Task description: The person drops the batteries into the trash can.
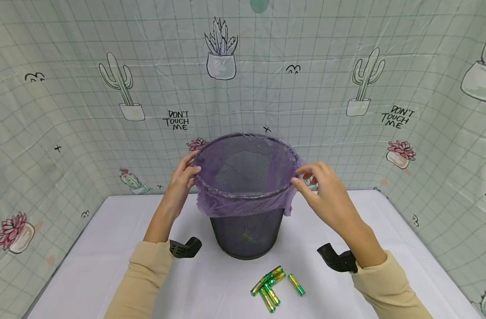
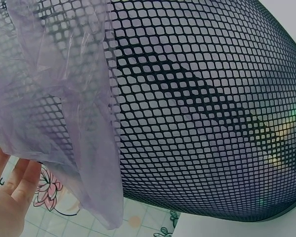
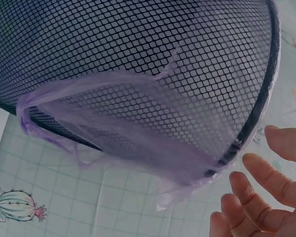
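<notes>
Soft, even light over my table; faint shadows beneath the mesh bin. Backdrop around the bin bows at the head view's edges; my wrist views look hazy, fingertips blurred

Beige long sleeves and black wrist mounts on both arms.

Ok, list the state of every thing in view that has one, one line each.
Black wire-mesh wastebasket: upright on the white table, open-topped.
Purple plastic bin liner: inside the basket, its edge folded out over the rim.
Green and gold batteries: lying loose in a cluster in front of the basket.
Left hand: fingers at the liner on the rim's left side.
Right hand: fingertips at the liner on the rim's right side.
</notes>
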Motion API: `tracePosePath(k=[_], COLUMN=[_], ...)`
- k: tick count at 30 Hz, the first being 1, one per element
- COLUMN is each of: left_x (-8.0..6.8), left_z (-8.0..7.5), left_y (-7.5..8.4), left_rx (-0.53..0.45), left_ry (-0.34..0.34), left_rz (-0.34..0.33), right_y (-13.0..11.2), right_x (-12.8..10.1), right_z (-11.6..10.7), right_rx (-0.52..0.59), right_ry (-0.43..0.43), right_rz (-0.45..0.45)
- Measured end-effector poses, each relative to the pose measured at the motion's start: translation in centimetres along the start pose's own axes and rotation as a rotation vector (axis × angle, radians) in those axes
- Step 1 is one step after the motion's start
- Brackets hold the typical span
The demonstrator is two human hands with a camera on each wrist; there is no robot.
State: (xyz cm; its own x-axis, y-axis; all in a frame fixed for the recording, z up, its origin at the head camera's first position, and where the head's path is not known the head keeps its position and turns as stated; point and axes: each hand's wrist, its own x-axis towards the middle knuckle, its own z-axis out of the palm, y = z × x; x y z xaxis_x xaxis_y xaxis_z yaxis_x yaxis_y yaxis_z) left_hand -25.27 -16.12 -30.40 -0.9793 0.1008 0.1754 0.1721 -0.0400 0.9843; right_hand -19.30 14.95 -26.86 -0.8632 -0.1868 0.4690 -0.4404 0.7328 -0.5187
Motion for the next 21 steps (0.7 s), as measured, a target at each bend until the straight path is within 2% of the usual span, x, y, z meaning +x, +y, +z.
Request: tracePosePath(k=[10, 18, 21], left_x=[0.0, 0.0, 0.0], left_z=[-0.1, -0.1, -0.1], left_y=[0.0, 0.1, 0.1], left_rx=[0.004, 0.008, 0.008], left_ry=[-0.005, -0.010, -0.011], left_rz=[-0.006, -0.004, -0.011], right_y=[1.4, 3.5, 4.5], right_x=[-2.1, -5.5, -7.0], right_z=[0.2, 1.5, 2.2], right_rx=[0.000, -0.002, -0.011], right_ry=[0.053, -0.009, -0.046], right_rz=[0.010, 0.092, 0.149])
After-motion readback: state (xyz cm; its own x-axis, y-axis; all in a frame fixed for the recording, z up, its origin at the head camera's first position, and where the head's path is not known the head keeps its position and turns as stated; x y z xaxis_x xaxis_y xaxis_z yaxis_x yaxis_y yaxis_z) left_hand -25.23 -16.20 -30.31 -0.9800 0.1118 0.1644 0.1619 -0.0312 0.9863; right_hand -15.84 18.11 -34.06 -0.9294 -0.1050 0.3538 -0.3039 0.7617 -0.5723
